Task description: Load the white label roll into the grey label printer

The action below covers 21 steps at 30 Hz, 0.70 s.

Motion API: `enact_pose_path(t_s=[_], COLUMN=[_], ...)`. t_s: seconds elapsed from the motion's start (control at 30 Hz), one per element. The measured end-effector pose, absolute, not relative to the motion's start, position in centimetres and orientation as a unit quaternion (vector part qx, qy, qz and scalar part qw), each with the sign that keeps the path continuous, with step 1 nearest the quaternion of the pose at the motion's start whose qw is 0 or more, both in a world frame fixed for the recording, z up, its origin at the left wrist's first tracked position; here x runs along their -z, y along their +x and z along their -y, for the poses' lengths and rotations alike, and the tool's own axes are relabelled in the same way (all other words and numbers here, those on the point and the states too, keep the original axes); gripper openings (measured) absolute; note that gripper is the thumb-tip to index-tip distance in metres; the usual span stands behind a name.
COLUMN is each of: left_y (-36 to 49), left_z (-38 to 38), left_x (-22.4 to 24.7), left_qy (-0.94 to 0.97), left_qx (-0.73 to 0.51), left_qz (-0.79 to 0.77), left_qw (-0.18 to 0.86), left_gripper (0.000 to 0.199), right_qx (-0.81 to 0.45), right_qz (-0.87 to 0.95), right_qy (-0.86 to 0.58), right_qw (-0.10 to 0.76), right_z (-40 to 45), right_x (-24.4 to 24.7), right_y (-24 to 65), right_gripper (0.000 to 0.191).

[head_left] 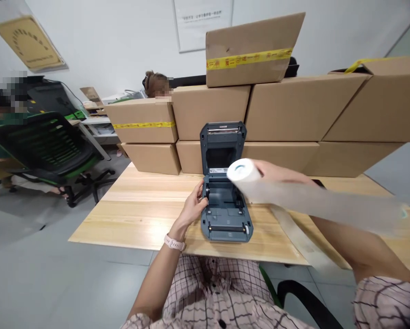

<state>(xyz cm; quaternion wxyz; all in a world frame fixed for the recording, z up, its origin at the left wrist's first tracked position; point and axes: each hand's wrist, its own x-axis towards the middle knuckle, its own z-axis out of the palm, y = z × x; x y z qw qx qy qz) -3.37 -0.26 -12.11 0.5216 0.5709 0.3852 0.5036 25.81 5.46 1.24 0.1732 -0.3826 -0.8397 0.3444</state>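
Note:
A dark grey label printer (227, 214) stands on the wooden table in front of me, its lid (222, 155) raised and its inner bay exposed. My left hand (195, 201) grips the printer's left side wall, thumb over the edge. To the right, my right hand (282, 172) is closed around a white label roll (244, 173), held above and beside the printer's right side. Some fingers are hidden behind the roll. From it a long loose strip of label paper (331, 203) trails to the right, blurred by motion; another length hangs down past the table's front edge.
Stacked cardboard boxes (283, 109) line the back of the wooden table (123, 214). A dark flat object lies partly behind my right forearm. A black office chair (50, 146) and a seated person are at the left; another person's head shows behind the boxes.

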Motion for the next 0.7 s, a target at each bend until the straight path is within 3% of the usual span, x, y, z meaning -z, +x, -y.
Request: enact_pose_path(t_s=[0.17, 0.37, 0.57, 0.7], left_y=[-3.4, -3.4, -3.2, -3.0], left_z=[0.4, 0.4, 0.2, 0.4], left_x=[11.9, 12.1, 12.7, 12.6], left_qy=[0.591, 0.605, 0.597, 0.594], left_qx=[-0.481, -0.466, -0.476, -0.485], left_qz=[-0.407, -0.432, -0.432, -0.429], left_qw=[0.504, 0.481, 0.48, 0.478], left_gripper=[0.084, 0.085, 0.086, 0.084], right_qx=[-0.216, -0.149, -0.141, -0.145], right_qz=[0.9, 0.9, 0.905, 0.933], right_qy=[-0.378, -0.392, -0.385, -0.33], right_qw=[-0.021, -0.121, -0.116, -0.006], right_z=[-5.5, -6.6, -6.4, -3.0], right_x=[-1.7, 0.6, 2.5, 2.6], right_y=[18.8, 16.1, 16.0, 18.5], right_gripper=[0.071, 0.08, 0.077, 0.071])
